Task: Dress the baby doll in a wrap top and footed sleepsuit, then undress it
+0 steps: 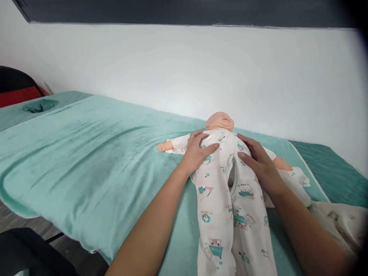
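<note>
A baby doll point(220, 120) lies on its back with its arms stretched out to the sides. White baby trousers point(218, 191) printed with small animals and carts cover its front, the legs running toward me, with a gap between them at the crotch. My left hand point(199, 150) rests on the left side of the waist, thumb and fingers apart. On the opposite side my right hand point(258, 160) lies against the trousers, its thumb spread from the forefinger. The doll's white top point(179, 142) shows at its arms.
A mint-green blanket point(86, 153) covers a padded table with a face hole point(40, 105) at the far left. Folded white cloths point(342, 222) lie at the right. Behind is a white wall point(161, 69). A dark chair point(31, 253) stands at the lower left.
</note>
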Motion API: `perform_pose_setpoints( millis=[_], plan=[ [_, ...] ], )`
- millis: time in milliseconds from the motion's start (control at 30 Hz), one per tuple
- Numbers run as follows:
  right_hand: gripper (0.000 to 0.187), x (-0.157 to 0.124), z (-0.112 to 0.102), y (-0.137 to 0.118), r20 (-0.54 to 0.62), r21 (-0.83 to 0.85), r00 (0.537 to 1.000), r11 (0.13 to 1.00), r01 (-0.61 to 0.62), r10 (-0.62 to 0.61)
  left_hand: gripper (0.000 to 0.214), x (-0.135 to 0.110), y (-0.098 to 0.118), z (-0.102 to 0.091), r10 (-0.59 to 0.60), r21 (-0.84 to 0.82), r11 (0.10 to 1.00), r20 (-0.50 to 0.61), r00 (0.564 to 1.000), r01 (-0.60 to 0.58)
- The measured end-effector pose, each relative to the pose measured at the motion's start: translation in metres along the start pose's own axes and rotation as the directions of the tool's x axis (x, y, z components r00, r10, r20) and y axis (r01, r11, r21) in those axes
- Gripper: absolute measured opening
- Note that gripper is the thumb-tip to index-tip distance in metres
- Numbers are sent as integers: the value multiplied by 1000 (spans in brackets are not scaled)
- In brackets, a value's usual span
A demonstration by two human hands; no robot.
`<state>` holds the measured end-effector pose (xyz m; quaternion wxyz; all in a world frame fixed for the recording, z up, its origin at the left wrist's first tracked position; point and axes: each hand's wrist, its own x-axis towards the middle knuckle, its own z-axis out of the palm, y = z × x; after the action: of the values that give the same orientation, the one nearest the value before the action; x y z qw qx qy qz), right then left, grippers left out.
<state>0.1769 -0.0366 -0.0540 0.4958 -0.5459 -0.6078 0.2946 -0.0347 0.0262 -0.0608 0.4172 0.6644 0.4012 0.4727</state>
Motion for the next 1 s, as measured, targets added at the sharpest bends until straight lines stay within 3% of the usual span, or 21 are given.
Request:
perform_pose_setpoints(
  millis=[133,233,367,500,600,733,867,1000],
  plan=[
    [64,24,8,-19,107,-196,994,980,20,1,33,-1,-3,1,50,39,998,-24,998,-49],
    [56,35,19,-29,143,-230,986,966,115,-83,19,-1,-3,4,186,130,976,-66,980,-176],
    [45,37,26,-29,138,-244,964,935,257,-229,14,-6,3,5,380,348,877,-73,922,-333],
    [28,30,26,-22,51,-224,944,917,329,-326,17,-9,6,6,416,529,778,-31,909,-338],
    [19,23,24,-19,-45,-244,899,877,414,-436,17,-9,3,7,432,601,727,-24,902,-332],
    [30,14,22,-18,-151,-308,847,839,449,-509,14,-10,-1,6,444,622,719,-66,894,-311],
    [42,2,18,-13,-297,-201,863,910,363,-410,8,-13,-2,4,410,584,769,-140,901,-259],
    [49,-13,10,-6,-358,51,929,992,116,-90,4,-16,-2,5,377,525,817,-174,910,-238]
  ],
)
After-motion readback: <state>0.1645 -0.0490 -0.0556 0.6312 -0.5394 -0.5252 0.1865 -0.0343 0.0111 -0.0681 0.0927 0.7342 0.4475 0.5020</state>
